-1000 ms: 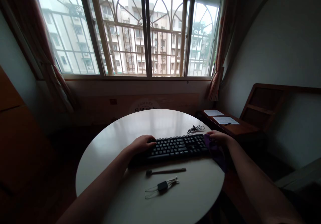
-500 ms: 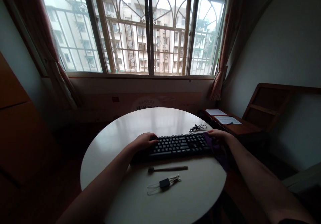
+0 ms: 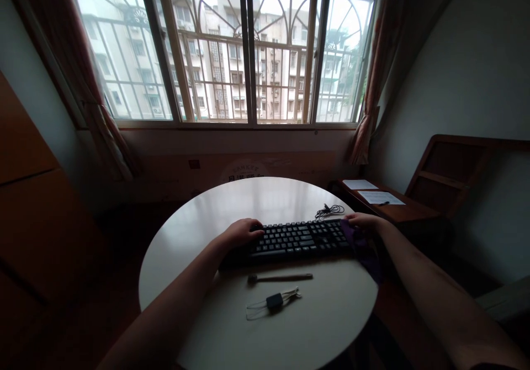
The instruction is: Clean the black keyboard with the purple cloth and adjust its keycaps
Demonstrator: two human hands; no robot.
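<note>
A black keyboard (image 3: 296, 240) lies on the round white table. Over its left end rests my left hand (image 3: 243, 232), closed round the edge with the thumb by the keys. My right hand (image 3: 364, 222) pinches a purple cloth (image 3: 359, 243) at the keyboard's right end; the cloth drapes over that end and hangs past the table's edge. Nearer me lies a thin-handled brush (image 3: 281, 277), bristles to the left. Below it is a wire keycap puller (image 3: 274, 302) with a dark body. A coiled black cable (image 3: 329, 210) sits behind the keyboard's right part.
The round table (image 3: 223, 326) has its rim close to my right forearm. At the right, papers (image 3: 381, 197) and a pen (image 3: 384, 203) lie on a brown wooden surface (image 3: 408, 211). A barred window (image 3: 248, 55) with curtains (image 3: 366, 110) is ahead, and a wooden cabinet (image 3: 28, 215) stands left.
The view has shifted slightly, so the table and things on it appear a little further right. Both hands keep nearly the same places on the keyboard and cloth.
</note>
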